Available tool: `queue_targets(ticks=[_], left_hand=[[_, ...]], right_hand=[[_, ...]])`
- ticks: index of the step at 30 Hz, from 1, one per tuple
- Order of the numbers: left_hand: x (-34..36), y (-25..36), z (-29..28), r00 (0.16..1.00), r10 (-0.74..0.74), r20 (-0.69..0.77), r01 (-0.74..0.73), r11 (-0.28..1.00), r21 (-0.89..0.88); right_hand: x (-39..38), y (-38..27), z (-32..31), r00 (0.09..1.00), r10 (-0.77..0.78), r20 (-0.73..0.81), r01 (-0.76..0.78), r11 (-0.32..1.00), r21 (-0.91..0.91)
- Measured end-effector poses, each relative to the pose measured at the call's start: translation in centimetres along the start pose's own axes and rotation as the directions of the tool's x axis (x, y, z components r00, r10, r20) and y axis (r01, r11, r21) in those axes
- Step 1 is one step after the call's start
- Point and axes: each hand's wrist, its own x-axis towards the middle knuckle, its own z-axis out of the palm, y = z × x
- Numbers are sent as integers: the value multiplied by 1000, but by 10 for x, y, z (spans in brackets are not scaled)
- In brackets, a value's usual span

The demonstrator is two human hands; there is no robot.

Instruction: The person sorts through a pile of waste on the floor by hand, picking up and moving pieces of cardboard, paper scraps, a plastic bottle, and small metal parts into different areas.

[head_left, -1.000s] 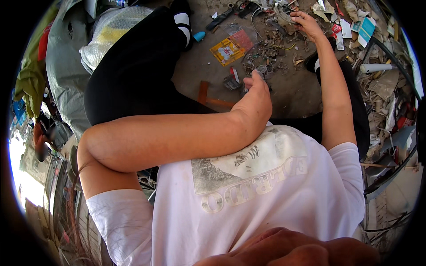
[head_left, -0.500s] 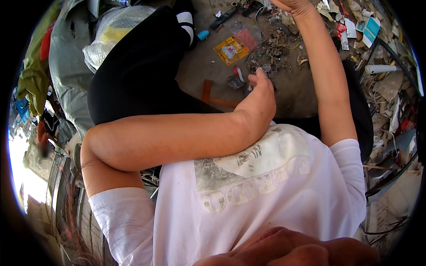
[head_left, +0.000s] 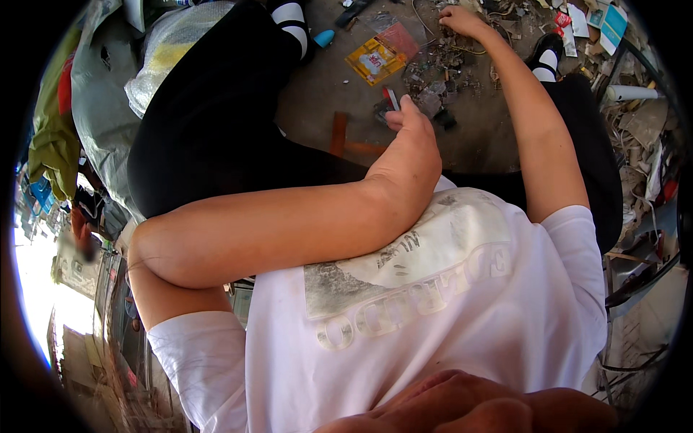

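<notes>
My left hand [head_left: 413, 141] hangs in front of my shirt, its fingers loosely bent and slightly apart, with nothing visible in them. Just beyond its fingertips, a small red and white scrap [head_left: 392, 99] lies on the ground. Farther off and to the right, my right hand [head_left: 462, 22] reaches down over loose debris [head_left: 440, 65] with its fingers bent together; whatever they pinch is too small to make out. Between my feet lies a yellow packet [head_left: 375, 61] beside a clear and pinkish plastic piece [head_left: 397, 40].
My black-trousered legs bend around the work spot. Bubble wrap [head_left: 173, 47] and a grey sack [head_left: 105, 108] stand at left. Paper scraps, a blue and white carton [head_left: 612, 29] and a white tube [head_left: 633, 92] lie at right. A brown strip [head_left: 339, 133] rests near my left knee.
My right hand has come lower and slightly left relative to the ground, and its fingers now show. My left hand has shifted slightly left. The view has tilted, so my right shoe appears.
</notes>
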Motion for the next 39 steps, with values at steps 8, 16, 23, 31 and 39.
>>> queue_targets(ticks=[8, 16, 23, 31, 39], left_hand=[[9, 2, 1, 998, 48, 34, -43, 990, -132], [11, 6, 18, 999, -24, -33, 15, 974, -227], [16, 3, 20, 994, -41, -105, 16, 975, -223], [22, 1, 11, 994, 64, 84, -30, 934, -355], [20, 4, 7, 996, 85, 9, -79, 962, -261]], right_hand=[[-31, -18, 15, 867, -220, -446, 36, 922, -386], [-134, -84, 194, 791, -558, 252, 611, 744, -270], [-127, -59, 217, 606, -748, 272, 773, 471, -426], [-161, -44, 190, 584, -671, 457, 801, 567, -191], [-117, -38, 138, 890, -456, -23, 444, 875, -195]])
